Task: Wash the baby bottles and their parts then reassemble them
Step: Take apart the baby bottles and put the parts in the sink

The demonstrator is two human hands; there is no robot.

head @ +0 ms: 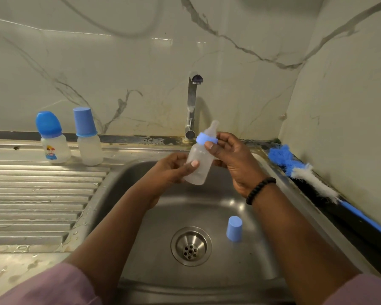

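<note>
Three bottles — two (53, 142) (89, 139) capped on the drainboard (31, 190), one (198, 164) gripped by your left hand (174, 170); your right hand (231, 155) pinches its ring (201, 138) — one cap (234, 231) in the sink (154, 216).

We see clear bottle (198, 166) tilted over sink, blue ring and teat on | blue cap (234, 231) in basin | two capped bottles (55, 137) (88, 137) upright on drainboard

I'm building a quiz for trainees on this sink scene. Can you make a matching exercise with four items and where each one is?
Items:
1. loose blue cap
2. bottle brush
3. cartoon-print bottle
4. uncapped bottle

Places:
A. held in both hands over the sink
B. standing on the drainboard, left
C. on the sink floor beside the drain
D. lying along the sink's right edge

Pairs: 1-C, 2-D, 3-B, 4-A
</note>
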